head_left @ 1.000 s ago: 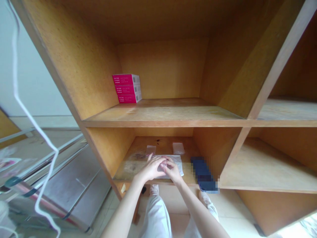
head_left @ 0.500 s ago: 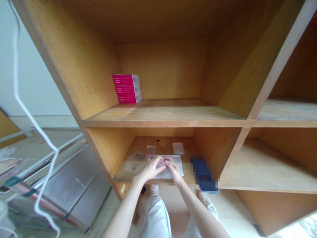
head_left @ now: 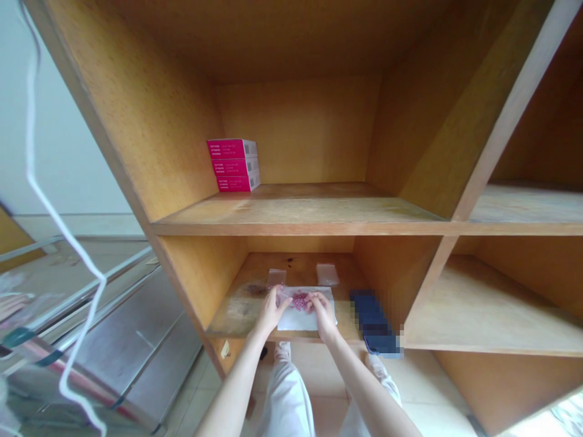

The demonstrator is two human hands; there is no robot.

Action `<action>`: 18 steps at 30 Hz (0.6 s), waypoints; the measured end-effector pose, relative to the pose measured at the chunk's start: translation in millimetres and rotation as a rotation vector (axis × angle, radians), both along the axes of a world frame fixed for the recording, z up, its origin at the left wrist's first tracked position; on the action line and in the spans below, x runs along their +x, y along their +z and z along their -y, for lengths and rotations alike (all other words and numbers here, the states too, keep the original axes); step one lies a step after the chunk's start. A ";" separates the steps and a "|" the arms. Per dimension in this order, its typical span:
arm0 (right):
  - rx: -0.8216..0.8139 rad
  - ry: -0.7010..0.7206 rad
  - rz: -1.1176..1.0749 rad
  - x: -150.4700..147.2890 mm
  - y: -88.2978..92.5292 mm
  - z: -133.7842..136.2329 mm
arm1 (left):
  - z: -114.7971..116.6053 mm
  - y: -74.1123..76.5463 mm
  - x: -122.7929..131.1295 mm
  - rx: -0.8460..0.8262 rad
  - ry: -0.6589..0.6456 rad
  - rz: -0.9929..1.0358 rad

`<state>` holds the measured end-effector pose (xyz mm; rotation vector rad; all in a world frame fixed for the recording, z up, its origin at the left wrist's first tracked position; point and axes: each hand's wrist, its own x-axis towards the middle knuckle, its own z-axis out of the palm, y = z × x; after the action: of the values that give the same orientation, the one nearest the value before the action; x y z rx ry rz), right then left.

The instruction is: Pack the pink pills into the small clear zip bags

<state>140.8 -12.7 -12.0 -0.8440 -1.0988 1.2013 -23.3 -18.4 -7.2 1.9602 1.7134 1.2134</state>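
Note:
A pile of small pink-red pieces (head_left: 300,301) lies on a white sheet (head_left: 298,321) on the lower shelf. At the pile's left, my left hand (head_left: 273,308) has its fingers closed on something clear and thin that I cannot make out well. My right hand (head_left: 321,311) is at the pile's right edge, fingertips pinched together at the pieces; what they hold is too small to name. Behind my left hand lies a small clear bag (head_left: 277,277) with some pink bits at its lower edge. Another clear bag (head_left: 327,274) lies behind the sheet at the right.
Three pink boxes (head_left: 234,165) are stacked on the upper shelf (head_left: 296,209). A dark, pixelated flat object (head_left: 373,321) lies at the lower shelf's right front. At the left are a metal-framed cart (head_left: 109,321) and a white cable (head_left: 68,227).
My hands have moved apart; the left one went left. The pink pieces, hidden between the hands before, now show spread on the white sheet.

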 end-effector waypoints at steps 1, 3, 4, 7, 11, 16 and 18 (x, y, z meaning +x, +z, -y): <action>-0.004 -0.001 0.002 0.0 0.0 -0.2 | -1.0 -2.9 -0.9 -0.007 0.007 0.008; -0.009 0.000 0.002 -0.3 -0.4 -0.6 | -2.2 -7.0 -2.2 -0.025 0.005 0.024; -0.010 -0.001 -0.001 -0.5 -0.7 -0.9 | -2.6 -8.6 -2.7 -0.036 -0.004 0.032; -0.019 -0.018 -0.023 -1.6 -2.0 -2.0 | -3.3 -13.5 -3.6 -0.070 -0.035 0.053; -0.021 -0.104 -0.078 0.5 -2.7 -5.5 | -5.8 -22.6 -5.7 -0.101 -0.067 0.071; 0.014 -0.288 0.136 18.4 1.8 -18.0 | -9.1 -30.8 -7.8 -0.089 -0.058 0.047; 0.043 -0.315 0.352 27.1 3.5 -24.9 | -9.3 -31.4 -7.8 -0.084 -0.050 0.036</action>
<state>167.9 12.2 -8.5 -1.1770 -1.2123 0.7812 -31.2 -9.1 -38.7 1.9085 1.6599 1.1338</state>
